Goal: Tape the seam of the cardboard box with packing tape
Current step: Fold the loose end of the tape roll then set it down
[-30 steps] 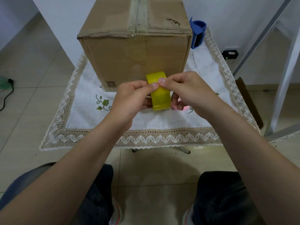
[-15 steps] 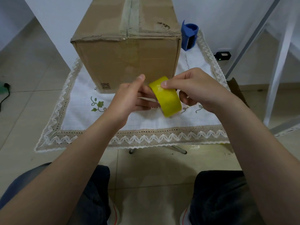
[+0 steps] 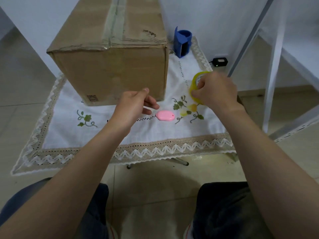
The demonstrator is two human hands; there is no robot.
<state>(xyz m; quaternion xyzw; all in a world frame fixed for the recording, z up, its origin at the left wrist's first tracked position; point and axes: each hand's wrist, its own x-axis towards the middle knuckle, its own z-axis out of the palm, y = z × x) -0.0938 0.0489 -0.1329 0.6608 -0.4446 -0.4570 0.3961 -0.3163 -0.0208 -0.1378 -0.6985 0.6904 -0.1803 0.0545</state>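
Observation:
A large brown cardboard box (image 3: pixel 117 73) stands on the cloth-covered table (image 3: pixel 96 135); old clear tape runs along its top seam (image 3: pixel 115 19). My right hand (image 3: pixel 215 92) grips a yellow roll of packing tape (image 3: pixel 195 82) to the right of the box, above the table's right side. My left hand (image 3: pixel 133 105) hovers in front of the box's lower right corner, thumb and forefinger pinched. A faint translucent strip of tape seems to stretch from the roll toward that pinch.
A small pink oval object (image 3: pixel 164 115) lies on the cloth between my hands. A blue tape dispenser (image 3: pixel 182 42) stands behind the box's right corner. A black adapter (image 3: pixel 220 61) and a white metal frame (image 3: pixel 274 66) are at the right. My knees are below the table edge.
My hands have separated: the right hand carried the yellow roll out to the right, and the left stayed near the box front. The pink object is now uncovered.

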